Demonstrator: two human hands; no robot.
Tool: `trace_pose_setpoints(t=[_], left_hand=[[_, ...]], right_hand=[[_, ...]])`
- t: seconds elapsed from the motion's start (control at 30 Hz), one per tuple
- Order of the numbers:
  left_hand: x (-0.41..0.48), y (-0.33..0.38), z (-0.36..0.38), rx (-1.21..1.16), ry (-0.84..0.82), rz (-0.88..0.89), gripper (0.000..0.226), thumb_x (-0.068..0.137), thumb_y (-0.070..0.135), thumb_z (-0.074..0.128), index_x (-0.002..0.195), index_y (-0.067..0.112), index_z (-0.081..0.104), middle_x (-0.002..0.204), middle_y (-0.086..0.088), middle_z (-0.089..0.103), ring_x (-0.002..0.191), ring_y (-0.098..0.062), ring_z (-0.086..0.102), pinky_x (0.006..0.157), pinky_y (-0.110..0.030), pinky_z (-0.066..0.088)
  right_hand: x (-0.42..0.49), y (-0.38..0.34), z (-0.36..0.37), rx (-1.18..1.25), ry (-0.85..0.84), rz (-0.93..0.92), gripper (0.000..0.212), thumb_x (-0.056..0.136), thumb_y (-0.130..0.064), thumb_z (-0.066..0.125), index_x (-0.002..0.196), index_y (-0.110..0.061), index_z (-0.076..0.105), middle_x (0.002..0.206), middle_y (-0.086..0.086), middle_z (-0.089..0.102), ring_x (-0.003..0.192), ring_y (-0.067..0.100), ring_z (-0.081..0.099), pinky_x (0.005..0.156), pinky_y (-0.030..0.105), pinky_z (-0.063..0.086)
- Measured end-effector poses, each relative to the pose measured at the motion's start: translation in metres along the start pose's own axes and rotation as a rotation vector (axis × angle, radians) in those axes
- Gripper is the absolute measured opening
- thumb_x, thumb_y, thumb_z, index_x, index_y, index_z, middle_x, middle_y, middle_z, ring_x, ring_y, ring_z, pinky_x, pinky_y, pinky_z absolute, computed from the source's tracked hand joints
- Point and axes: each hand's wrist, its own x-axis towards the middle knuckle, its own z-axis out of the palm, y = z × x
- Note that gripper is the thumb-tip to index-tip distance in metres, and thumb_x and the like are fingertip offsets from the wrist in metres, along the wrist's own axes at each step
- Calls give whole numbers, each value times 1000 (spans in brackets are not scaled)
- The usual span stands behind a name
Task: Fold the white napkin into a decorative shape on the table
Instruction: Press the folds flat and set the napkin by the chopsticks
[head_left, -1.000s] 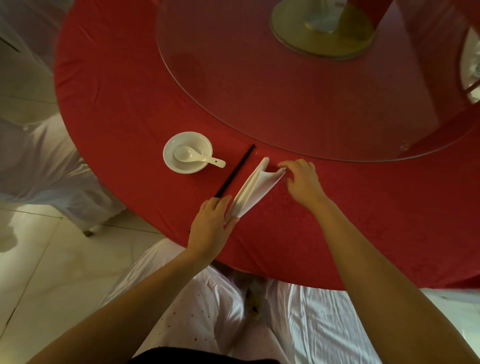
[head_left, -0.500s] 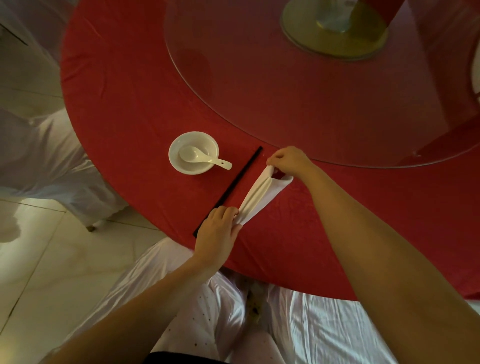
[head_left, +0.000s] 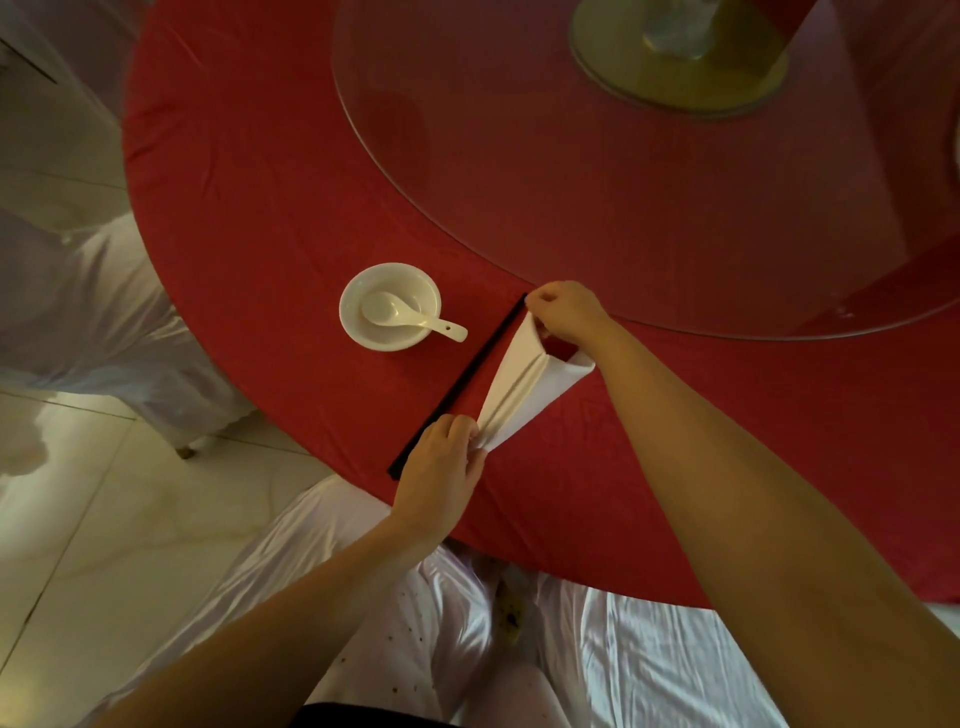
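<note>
Head view, napkin (head_left: 524, 387): soft, light, pleated cloth; likely springs open unless its ends stay pinched.
Place: stretched over the red surface (head_left: 260, 208), just beside a black chopstick (head_left: 457, 384).
Left hand (head_left: 441, 467): grip clenched on the narrow near end.
Right hand (head_left: 566, 314): grip pinching the far top corner.

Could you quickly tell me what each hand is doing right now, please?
Left hand: closed, pinching the near, narrow end of the white napkin.
Right hand: closed, pinching the napkin's far upper tip.
</note>
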Motion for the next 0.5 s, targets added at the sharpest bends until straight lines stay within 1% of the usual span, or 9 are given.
trace_pose_setpoints(t=[0.07,0.1,0.13,0.2,0.27,0.3,0.33,0.4,0.5], left_hand=[[-1,-2,1,-26,-2,-30,13,83,11,65,83,7,52,78,-5,55,66,-12,47,58,-24,45],[-1,-2,1,-40,-4,-47,13,83,12,64,83,8,52,79,-3,54,67,-12,48,58,-23,45],[-2,-3,2,-51,-6,-60,13,83,13,64,83,10,51,79,0,52,67,-11,47,58,-20,43],[-3,-4,3,-58,-5,-70,13,83,14,63,83,12,50,79,5,47,67,-9,45,57,-13,35],[-3,-4,4,-60,-9,-70,14,83,14,63,83,12,50,79,6,45,67,-9,44,56,-9,30],[-3,-5,4,-60,-11,-70,14,83,14,63,84,12,50,79,6,45,67,-9,43,55,-9,29],[-3,-5,4,-59,-13,-71,14,83,14,63,84,12,50,80,6,45,67,-9,43,54,-8,29],[-4,-5,4,-59,-14,-69,14,83,13,64,84,12,50,79,6,45,67,-9,43,54,-8,29],[-5,-7,4,-62,-7,-69,14,82,12,64,82,11,49,78,6,45,65,-9,43,53,-9,29]], right_hand=[[-3,7,-10,-75,-11,-45,27,88,-3,46,108,0,63,103,17,68,95,28,63,86,37,51],[-5,15,-17,-126,-5,-59,29,87,-1,46,110,-8,62,111,12,66,102,27,61,88,37,50],[-8,26,-24,-195,-4,-79,33,85,0,45,110,-14,61,116,9,64,106,27,58,92,40,48],[-17,47,-35,-408,-53,-156,45,81,5,47,111,-24,62,120,3,62,113,26,49,98,47,41],[-26,63,-37,-577,-126,-219,52,77,6,50,114,-29,61,123,0,58,116,28,41,98,47,35],[-28,68,-34,-603,-146,-236,53,77,5,51,114,-31,61,123,1,56,116,28,39,96,45,34],[-28,71,-31,-601,-140,-253,50,78,3,52,113,-31,61,122,2,54,115,28,39,94,43,35],[-26,73,-27,-568,-83,-297,38,81,-4,54,108,-29,64,117,4,55,111,28,40,90,40,34],[-18,73,-25,-563,-68,-335,24,85,-15,56,102,-25,68,112,6,57,109,28,40,90,41,33]])
